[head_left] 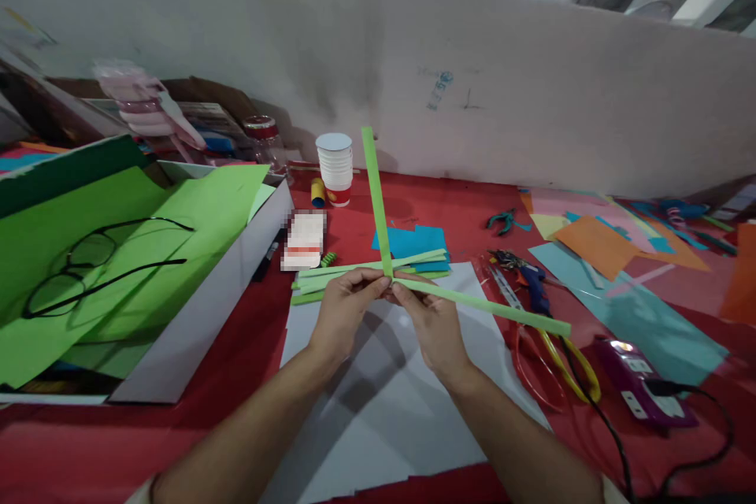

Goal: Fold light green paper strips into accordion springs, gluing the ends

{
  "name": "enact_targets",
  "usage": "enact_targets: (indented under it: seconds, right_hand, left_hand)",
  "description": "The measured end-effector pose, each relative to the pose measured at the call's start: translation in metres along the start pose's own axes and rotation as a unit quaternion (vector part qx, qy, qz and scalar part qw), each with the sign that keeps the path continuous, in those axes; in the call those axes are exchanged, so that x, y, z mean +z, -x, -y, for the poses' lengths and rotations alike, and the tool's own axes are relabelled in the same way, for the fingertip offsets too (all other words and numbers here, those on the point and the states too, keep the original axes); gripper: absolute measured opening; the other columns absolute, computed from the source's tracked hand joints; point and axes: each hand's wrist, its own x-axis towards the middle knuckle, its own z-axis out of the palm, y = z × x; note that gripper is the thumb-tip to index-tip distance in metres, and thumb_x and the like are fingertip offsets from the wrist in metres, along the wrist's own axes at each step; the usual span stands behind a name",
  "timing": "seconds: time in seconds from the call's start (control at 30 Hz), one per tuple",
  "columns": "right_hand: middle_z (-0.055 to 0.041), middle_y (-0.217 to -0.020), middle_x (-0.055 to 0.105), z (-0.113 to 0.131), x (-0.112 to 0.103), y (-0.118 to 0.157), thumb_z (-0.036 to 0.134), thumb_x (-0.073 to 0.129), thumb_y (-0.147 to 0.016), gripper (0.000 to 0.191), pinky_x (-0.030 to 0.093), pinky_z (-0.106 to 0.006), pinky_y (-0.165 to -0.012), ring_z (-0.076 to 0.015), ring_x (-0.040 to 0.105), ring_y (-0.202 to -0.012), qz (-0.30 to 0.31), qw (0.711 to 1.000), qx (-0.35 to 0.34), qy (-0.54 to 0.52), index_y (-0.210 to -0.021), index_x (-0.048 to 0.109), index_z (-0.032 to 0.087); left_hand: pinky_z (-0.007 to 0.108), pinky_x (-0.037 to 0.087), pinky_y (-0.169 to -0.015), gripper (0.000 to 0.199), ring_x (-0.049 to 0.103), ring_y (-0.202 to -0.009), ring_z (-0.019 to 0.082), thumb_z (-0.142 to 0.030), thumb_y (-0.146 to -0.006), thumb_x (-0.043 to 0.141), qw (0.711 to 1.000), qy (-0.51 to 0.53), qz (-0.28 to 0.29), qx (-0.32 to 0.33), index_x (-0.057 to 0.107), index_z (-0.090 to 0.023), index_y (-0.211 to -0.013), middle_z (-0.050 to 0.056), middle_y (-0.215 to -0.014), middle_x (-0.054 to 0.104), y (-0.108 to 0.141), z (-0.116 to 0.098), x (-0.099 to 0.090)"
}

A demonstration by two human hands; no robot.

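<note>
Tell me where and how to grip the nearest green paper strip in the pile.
Likely best pinched by its left end, from the left: the nearest green paper strip lies flat and narrow, that end sticking out past the left hand, which hides its continuation.

Open lane along the back edge, crowded right side.
Between the cups (335, 177) and the small pliers (502, 223), bare counter (452, 203) reaches back to the wall (502, 110). The green paper strips (378, 197) in the fingers (371, 293) poke up before the lane's cup side and out toward the right edge, above the scissors (582, 378). The power strip (638, 386) and its cord (730, 419) obstruct the near right corner. A high-sided box (206, 299) blocks the left; the left forearm (248, 417) bars the gap beside it.
</note>
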Motion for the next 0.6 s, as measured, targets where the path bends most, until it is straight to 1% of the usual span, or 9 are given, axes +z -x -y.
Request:
enact_targets:
  seconds: [0.1,0.17,0.23,0.33,0.4,0.5,0.6]
  right_hand:
    - [-0.0012,-0.074,0.072,0.0023,0.0000,-0.0031,0.027,0.073,-0.066,0.016,0.053,-0.034,-0.076,-0.0162,0.065,-0.068,-0.017,0.999,0.040,-0.024,-0.080,0.073,0.018]
    - [-0.0019,-0.071,0.072,0.0032,-0.0009,-0.0051,0.026,0.075,-0.063,0.015,0.053,-0.032,-0.073,-0.0149,0.064,-0.065,-0.023,0.996,0.069,-0.045,-0.074,0.073,0.016]
    - [-0.0026,-0.069,0.071,0.0034,-0.0020,-0.0066,0.024,0.076,-0.060,0.014,0.053,-0.030,-0.070,-0.0138,0.063,-0.063,-0.025,0.994,0.091,-0.055,-0.070,0.072,0.015]
    - [-0.0027,-0.069,0.070,0.0033,-0.0030,-0.0073,0.024,0.076,-0.060,0.014,0.052,-0.029,-0.070,-0.0126,0.062,-0.062,-0.030,0.994,0.099,-0.045,-0.069,0.072,0.014]
    - [-0.0023,-0.067,0.070,0.0036,-0.0034,-0.0070,0.026,0.075,-0.061,0.015,0.051,-0.028,-0.068,-0.0118,0.061,-0.060,-0.031,0.995,0.094,-0.015,-0.069,0.072,0.014]
    - [-0.0008,-0.062,0.067,0.0043,-0.0047,-0.0065,0.028,0.075,-0.061,0.017,0.049,-0.027,-0.062,-0.0111,0.058,-0.057,-0.037,0.995,0.089,0.038,-0.069,0.070,0.014]
    - [0.0005,-0.057,0.064,0.0042,-0.0068,-0.0069,0.033,0.073,-0.064,0.019,0.047,-0.025,-0.059,-0.0109,0.058,-0.056,-0.034,0.994,0.083,0.058,-0.064,0.067,0.014]
  left_hand:
    - [0.026,0.046,-0.069,0.014,0.059,-0.064,0.012,-0.027,-0.065,0.073,0.998,0.020,0.019,-0.054,0.070,-0.015,-0.071,0.002,-0.067,0.067,-0.0020,-0.0013,-0.0022]
    - [0.026,0.046,-0.068,0.016,0.059,-0.062,0.012,-0.029,-0.064,0.074,0.995,0.035,0.022,-0.093,0.069,-0.014,-0.069,0.002,-0.066,0.066,-0.0036,-0.0020,-0.0042]
    - [0.026,0.046,-0.069,0.017,0.060,-0.063,0.012,-0.030,-0.064,0.075,0.992,0.048,0.031,-0.116,0.069,-0.014,-0.070,0.003,-0.068,0.067,-0.0045,-0.0023,-0.0059]
    - [0.026,0.046,-0.070,0.019,0.061,-0.066,0.012,-0.027,-0.061,0.077,0.991,0.034,0.048,-0.120,0.070,-0.014,-0.074,0.004,-0.071,0.068,-0.0047,-0.0025,-0.0068]
    - [0.026,0.046,-0.070,0.020,0.061,-0.066,0.013,-0.024,-0.059,0.079,0.991,0.018,0.050,-0.120,0.070,-0.013,-0.073,0.004,-0.072,0.068,-0.0046,-0.0030,-0.0065]
    - [0.026,0.046,-0.066,0.018,0.060,-0.063,0.013,-0.023,-0.057,0.079,0.991,0.010,0.041,-0.124,0.069,-0.013,-0.068,0.004,-0.068,0.067,-0.0050,-0.0042,-0.0062]
    - [0.023,0.044,-0.059,0.016,0.058,-0.056,0.010,-0.021,-0.057,0.079,0.990,0.020,0.026,-0.134,0.068,-0.013,-0.065,0.002,-0.061,0.064,-0.0061,-0.0049,-0.0072]
